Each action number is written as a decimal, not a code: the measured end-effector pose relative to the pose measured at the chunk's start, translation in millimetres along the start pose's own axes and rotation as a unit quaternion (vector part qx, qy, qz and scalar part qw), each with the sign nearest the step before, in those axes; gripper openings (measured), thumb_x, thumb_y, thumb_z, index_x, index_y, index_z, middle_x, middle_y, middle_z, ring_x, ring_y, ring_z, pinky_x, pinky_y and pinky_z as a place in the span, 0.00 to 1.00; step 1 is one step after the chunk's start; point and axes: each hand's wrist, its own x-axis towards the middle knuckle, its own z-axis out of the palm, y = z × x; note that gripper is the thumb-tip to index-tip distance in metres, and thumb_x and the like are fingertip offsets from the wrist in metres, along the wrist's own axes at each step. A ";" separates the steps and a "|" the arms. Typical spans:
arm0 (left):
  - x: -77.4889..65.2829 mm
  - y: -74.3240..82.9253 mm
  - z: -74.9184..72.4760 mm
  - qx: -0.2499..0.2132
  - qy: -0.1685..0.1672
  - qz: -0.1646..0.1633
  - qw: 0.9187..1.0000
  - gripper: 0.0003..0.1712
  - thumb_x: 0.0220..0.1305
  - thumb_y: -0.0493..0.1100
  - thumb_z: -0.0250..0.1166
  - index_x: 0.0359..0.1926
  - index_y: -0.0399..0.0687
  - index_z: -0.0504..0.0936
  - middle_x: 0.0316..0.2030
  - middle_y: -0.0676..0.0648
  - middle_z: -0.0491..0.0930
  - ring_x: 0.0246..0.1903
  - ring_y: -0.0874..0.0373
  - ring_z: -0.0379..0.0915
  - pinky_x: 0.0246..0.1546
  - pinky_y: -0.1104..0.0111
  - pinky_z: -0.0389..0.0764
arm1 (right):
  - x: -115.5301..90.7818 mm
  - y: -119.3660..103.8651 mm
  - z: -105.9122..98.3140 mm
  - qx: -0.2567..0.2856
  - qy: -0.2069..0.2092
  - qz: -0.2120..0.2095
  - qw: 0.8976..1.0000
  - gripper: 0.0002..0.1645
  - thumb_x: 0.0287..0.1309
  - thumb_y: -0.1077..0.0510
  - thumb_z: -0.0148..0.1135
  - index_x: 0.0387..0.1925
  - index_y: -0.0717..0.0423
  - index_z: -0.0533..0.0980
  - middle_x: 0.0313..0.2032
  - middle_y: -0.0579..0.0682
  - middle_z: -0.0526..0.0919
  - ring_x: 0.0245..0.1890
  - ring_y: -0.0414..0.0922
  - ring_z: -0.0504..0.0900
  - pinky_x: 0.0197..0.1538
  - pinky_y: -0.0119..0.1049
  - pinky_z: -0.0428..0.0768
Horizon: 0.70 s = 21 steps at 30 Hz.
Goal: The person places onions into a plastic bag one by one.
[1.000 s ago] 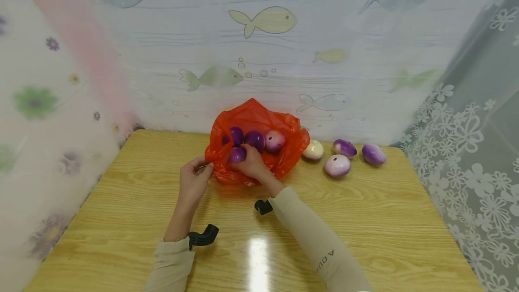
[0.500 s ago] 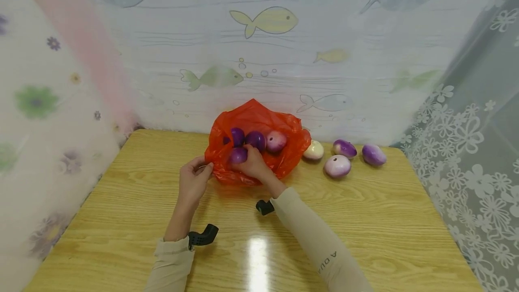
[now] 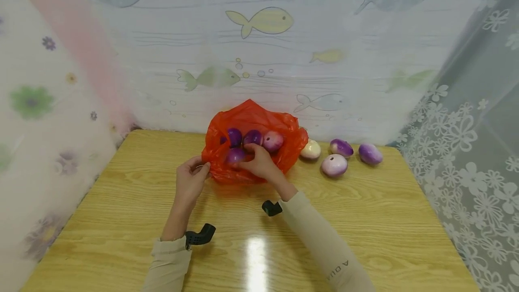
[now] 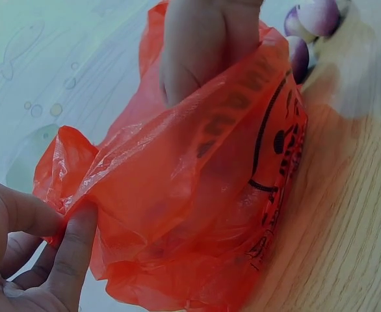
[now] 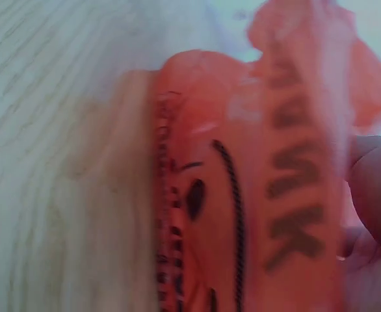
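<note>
At the far left hangs a pale sheet point(image 3: 32, 148) with flowers on it. Next comes the yellow wood table point(image 3: 134, 202). The left arm has a tan sleeve point(image 3: 168, 262) and a black clip point(image 3: 201, 234) at the wrist. The left hand point(image 3: 189, 184) pinches the left edge of a red bag point(image 3: 289, 136) between thumb and finger. The bag sits on the table with its mouth wide. It has black letters point(image 4: 233, 114) on its side. Inside are 4 shiny round onions: a dark purple onion point(image 3: 234, 137), a front purple onion point(image 3: 236, 156), a middle purple onion point(image 3: 253, 137) and a pink onion point(image 3: 273, 141). The right hand point(image 3: 261, 163) is in the bag, just beside the front purple onion. Its thumb and finger are spread apart and grip nothing. Its wrist has another black clip point(image 3: 271, 208). To the right, 4 more lie on the table: a cream onion point(image 3: 310, 150) by the bag, a pale onion point(image 3: 334, 166), a purple-and-white onion point(image 3: 341, 148) and a last purple onion point(image 3: 370, 154).
</note>
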 end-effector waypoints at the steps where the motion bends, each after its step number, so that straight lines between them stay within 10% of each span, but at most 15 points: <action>1: 0.0 0.1 -0.1 0.001 0.000 0.000 1.000 0.16 0.74 0.33 0.58 0.58 0.29 0.78 0.52 0.34 0.77 0.38 0.68 0.81 0.42 0.77 0.84 | -2.5 -1.7 -4.0 0.012 -0.001 -0.005 1.000 0.41 0.58 0.52 0.75 0.67 0.66 0.70 0.65 0.59 0.76 0.65 0.54 0.75 0.70 0.47 0.73; 12: 0.2 0.6 1.2 0.004 0.000 0.002 1.000 0.16 0.74 0.33 0.58 0.59 0.29 0.78 0.52 0.34 0.77 0.37 0.69 0.81 0.42 0.75 0.85 | -25.7 -10.6 -49.2 0.142 -0.030 -0.097 0.985 0.22 0.61 0.61 0.72 0.56 0.58 0.81 0.53 0.63 0.84 0.49 0.49 0.85 0.55 0.38 0.84; 21: -1.3 2.3 0.6 0.000 -0.005 -0.005 1.000 0.17 0.74 0.34 0.58 0.59 0.29 0.77 0.54 0.33 0.76 0.38 0.68 0.82 0.44 0.73 0.85 | -48.2 -3.5 -84.4 0.202 0.044 -0.159 0.965 0.20 0.62 0.65 0.69 0.55 0.64 0.79 0.48 0.60 0.85 0.48 0.48 0.84 0.55 0.37 0.83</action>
